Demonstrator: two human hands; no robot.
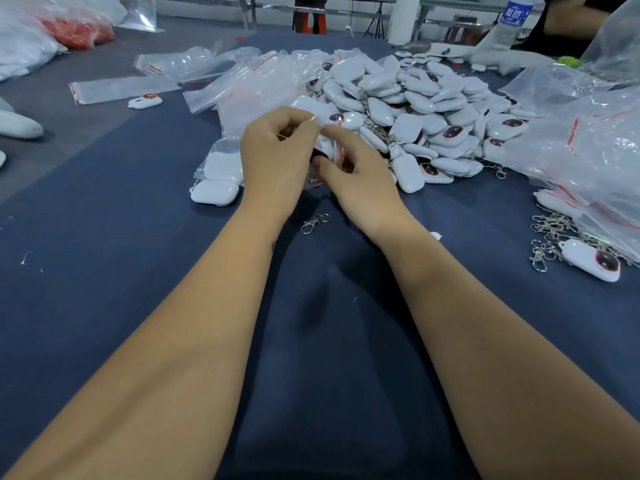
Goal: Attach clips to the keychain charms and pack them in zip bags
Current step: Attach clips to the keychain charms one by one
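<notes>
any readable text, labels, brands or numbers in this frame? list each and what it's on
Water bottle, blue label: white characters, too blurred to read.
Keychain charms: dark oval patches with a red rim, no legible text.
Zip bags: red seal strips only, no print visible.
Nothing else in the head view carries readable words or numbers.

Both forearms reach toward 12 o'clock; left hand (273, 157) and right hand (360, 178) meet there, fingers curled, pinching.
</notes>
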